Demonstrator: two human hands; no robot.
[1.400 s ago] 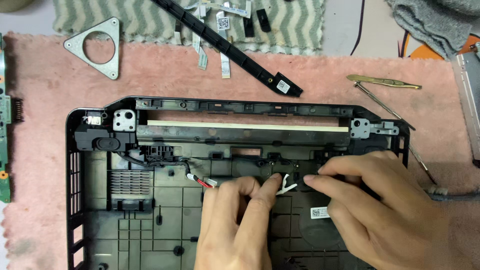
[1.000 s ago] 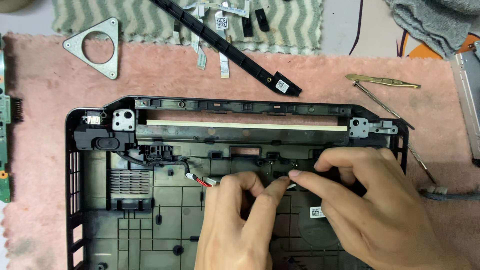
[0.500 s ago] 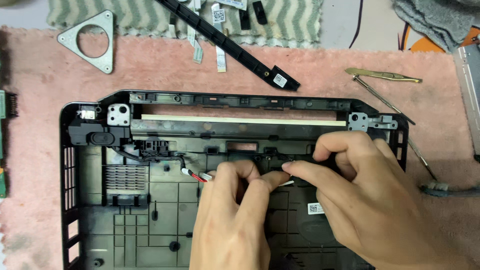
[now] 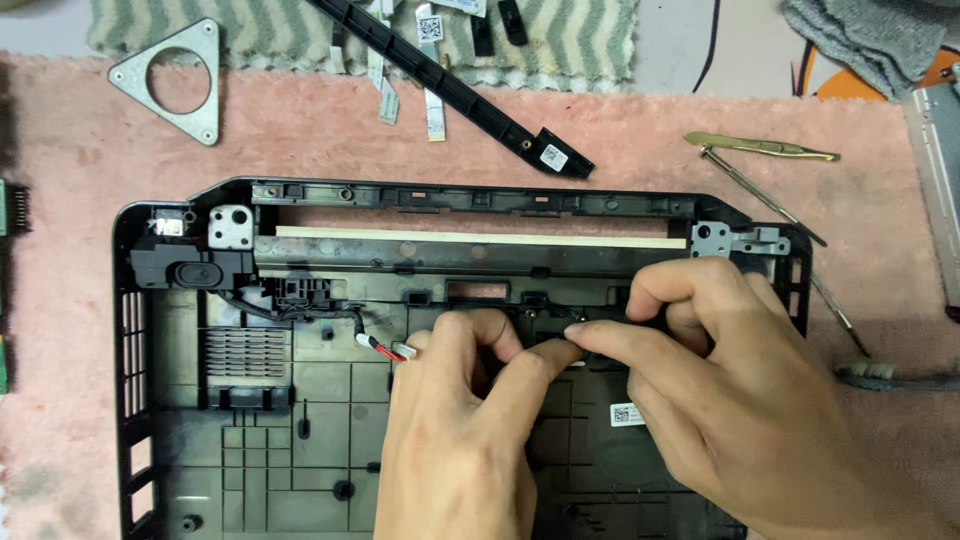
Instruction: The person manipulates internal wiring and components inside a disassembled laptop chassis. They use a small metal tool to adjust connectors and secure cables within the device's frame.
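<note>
Both hands meet over the middle of the black laptop base shell (image 4: pixel 300 420), which lies on the pink mat (image 4: pixel 300 140) at the tabletop's centre. The left hand (image 4: pixel 460 440) and right hand (image 4: pixel 730 400) have fingertips pinched together on a small part by the red-and-black cable (image 4: pixel 375 345); what exactly they clamp cannot be told. Pulling hard risks tearing the thin wires or snapping a plastic clip.

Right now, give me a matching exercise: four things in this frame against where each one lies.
Things:
1. triangular metal plate
2. black plastic strip
3. brass tweezers
4. red wire with white connector

Places:
A. inside the black laptop base, beside the left hand
B. top left, on the pink mat
C. top right of the mat
D. slanting across the top centre

Pairs: 1-B, 2-D, 3-C, 4-A
</note>
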